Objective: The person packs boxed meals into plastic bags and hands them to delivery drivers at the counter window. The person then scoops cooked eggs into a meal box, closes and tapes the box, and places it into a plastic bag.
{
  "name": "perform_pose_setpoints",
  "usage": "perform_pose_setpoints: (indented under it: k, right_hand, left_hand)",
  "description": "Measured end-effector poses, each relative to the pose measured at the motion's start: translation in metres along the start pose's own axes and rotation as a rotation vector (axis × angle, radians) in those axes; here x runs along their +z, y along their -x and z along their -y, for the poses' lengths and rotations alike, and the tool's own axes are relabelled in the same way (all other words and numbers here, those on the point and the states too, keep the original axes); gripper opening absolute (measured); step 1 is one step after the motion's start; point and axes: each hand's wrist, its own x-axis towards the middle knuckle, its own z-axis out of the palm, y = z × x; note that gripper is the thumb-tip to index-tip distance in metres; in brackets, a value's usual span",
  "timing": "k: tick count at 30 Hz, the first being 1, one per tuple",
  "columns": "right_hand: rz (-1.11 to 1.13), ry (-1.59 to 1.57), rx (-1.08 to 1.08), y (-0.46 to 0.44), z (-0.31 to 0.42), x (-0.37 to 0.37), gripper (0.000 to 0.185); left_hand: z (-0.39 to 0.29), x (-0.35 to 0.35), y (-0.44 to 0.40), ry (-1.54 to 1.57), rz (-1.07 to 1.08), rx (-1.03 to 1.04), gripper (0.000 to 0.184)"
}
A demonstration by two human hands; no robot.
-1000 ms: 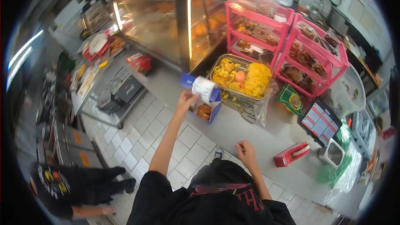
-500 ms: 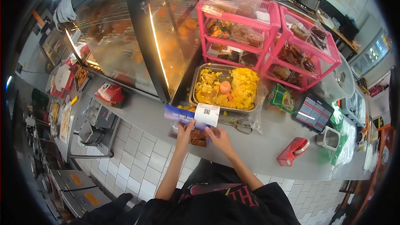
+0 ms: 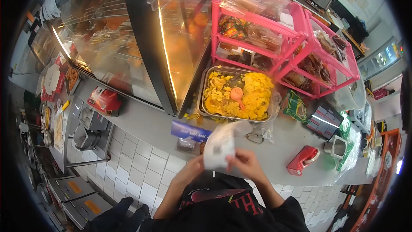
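Note:
A curled white paper slip [image 3: 218,150] with a dark printed square hangs between my hands near the counter's front edge. My right hand [image 3: 245,164] pinches its lower right edge. At its lower left edge, my left hand [image 3: 191,171] is closed on the slip, with fingertips partly hidden behind it. Beyond the slip is a blue printed card or sleeve [image 3: 189,131], its right end covered by the paper. Under the blue piece, a clear plastic container [image 3: 186,144] rests on the counter.
A tray [image 3: 201,99] of yellow food holding a pinkish-orange utensil stands ahead, beside a glass warming cabinet [image 3: 103,38]. Pink basket racks [image 3: 257,51] hold packets. To the right are a tablet [image 3: 322,120], a red tape dispenser [image 3: 303,160] and a metal container [image 3: 336,147].
Both hands have drawn back toward my body with the white slip, which now curls upward. The blue piece stays over the container, apart from my hands. The view has shifted slightly.

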Motion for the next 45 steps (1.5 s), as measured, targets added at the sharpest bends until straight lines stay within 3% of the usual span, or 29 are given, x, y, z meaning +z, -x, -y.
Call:
perform_pose_setpoints:
  k: [2,3,5,6,7,8,9,10,11,12,13,14,15,16,18,19,22,23,25,26,28,29,31,32,34,35,37,39,45]
  right_hand:
    - [0.381,0.357,0.159,0.002,-0.002,0.000,0.020]
    - [0.383,0.357,0.165,-0.001,-0.004,0.002,0.020]
    - [0.668,0.486,0.182,-0.011,-0.007,0.005,0.021]
    - [0.674,0.490,0.186,-0.020,-0.004,0.004,0.021]
    - [0.817,0.446,0.205,-0.030,0.002,0.002,0.021]
    - [0.959,0.400,0.224,-0.043,0.009,-0.001,0.021]
    - [1.123,0.449,0.054,-0.066,0.015,-0.013,0.020]
    - [1.017,0.438,0.039,-0.089,0.039,-0.026,0.016]
    - [0.780,0.538,-0.179,-0.120,0.052,-0.043,0.015]
    - [0.378,0.355,-0.027,-0.157,0.060,-0.059,0.017]
    - [0.077,0.457,-0.038,-0.199,0.071,-0.072,0.020]
    - [-0.053,0.495,-0.384,-0.265,0.039,-0.111,0.017]
    - [-0.281,0.742,-0.432,-0.314,0.029,-0.137,0.014]
    - [-0.391,0.800,-0.490,-0.349,0.019,-0.157,0.017]
    - [-0.593,0.878,-0.511,-0.400,0.011,-0.179,0.031]
    - [-0.589,0.874,-0.516,-0.420,0.003,-0.188,0.031]
    - [-0.956,0.980,-0.824,-0.454,-0.020,-0.198,0.053]
    - [-0.883,0.849,-0.801,-0.444,-0.013,-0.183,0.061]
    - [-0.718,0.328,-0.688,-0.412,0.009,-0.142,0.056]
    - [-0.713,0.329,-0.688,-0.409,0.005,-0.146,0.056]
    - [-0.682,0.472,-0.471,-0.400,0.000,-0.155,0.039]
    - [-0.685,0.473,-0.470,-0.380,0.004,-0.140,0.039]
    - [-0.656,0.504,-0.676,-0.326,0.010,-0.109,0.018]
    - [-0.601,0.526,-0.705,-0.302,0.012,-0.105,0.017]
    - [-0.521,0.582,-0.719,-0.253,0.018,-0.096,0.017]
    - [-0.497,0.616,-0.703,-0.225,0.025,-0.093,0.017]
    - [-0.413,0.726,-0.636,-0.161,0.044,-0.080,0.016]
    - [-0.306,0.812,-0.514,-0.103,0.055,-0.075,0.015]
    - [-0.033,0.988,-0.238,0.009,0.079,-0.034,0.013]
  left_hand:
    - [-0.014,0.007,-0.003,0.213,0.012,0.136,0.071]
    - [-0.044,0.025,-0.009,0.242,-0.039,0.136,0.072]
    - [-0.052,0.007,-0.001,0.284,-0.095,0.126,0.065]
    - [-0.056,-0.001,0.002,0.338,-0.095,0.151,0.061]
    - [-0.052,-0.011,0.001,0.375,-0.076,0.258,0.052]
    - [-0.054,-0.013,0.005,0.415,-0.235,0.344,0.050]
    - [-0.056,-0.016,0.010,0.455,-0.395,0.429,0.050]
    - [-0.050,-0.029,0.018,0.461,-0.400,0.435,0.050]
    - [-0.042,-0.049,0.028,0.587,-0.427,0.564,0.049]
    - [-0.038,-0.062,0.037,0.710,-0.453,0.693,0.049]
    - [-0.041,-0.064,0.043,0.711,-0.460,0.700,0.049]
    - [-0.047,-0.062,0.049,0.540,-0.652,0.653,0.048]
    - [-0.051,-0.063,0.053,0.363,-0.834,0.599,0.048]
    - [-0.051,-0.068,0.057,0.362,-0.836,0.604,0.048]
    - [-0.045,-0.073,0.066,0.093,-1.127,0.374,0.047]
    - [-0.040,-0.074,0.070,0.090,-1.131,0.380,0.047]
    - [-0.029,-0.078,0.082,0.151,-1.184,0.327,0.047]
    - [-0.025,-0.079,0.085,0.165,-1.191,0.312,0.047]
    - [-0.020,-0.079,0.086,0.187,-1.200,0.303,0.048]
    - [-0.019,-0.080,0.086,0.187,-1.184,0.294,0.048]
    - [-0.017,-0.081,0.087,0.187,-1.169,0.282,0.048]
    - [-0.017,-0.082,0.085,0.126,-1.128,0.245,0.048]
    - [-0.019,-0.085,0.081,-0.023,-0.990,0.145,0.051]
    - [-0.020,-0.084,0.076,-0.022,-0.985,0.145,0.051]
    - [-0.024,-0.077,0.062,-0.087,-0.732,0.075,0.048]
    - [-0.031,-0.070,0.053,-0.067,-0.627,0.107,0.036]
    - [-0.028,-0.071,0.039,-0.254,-0.561,0.091,0.035]
    - [-0.032,-0.062,0.021,-0.165,-0.650,0.110,0.035]
    - [-0.073,-0.046,-0.007,0.069,-0.392,0.201,0.037]
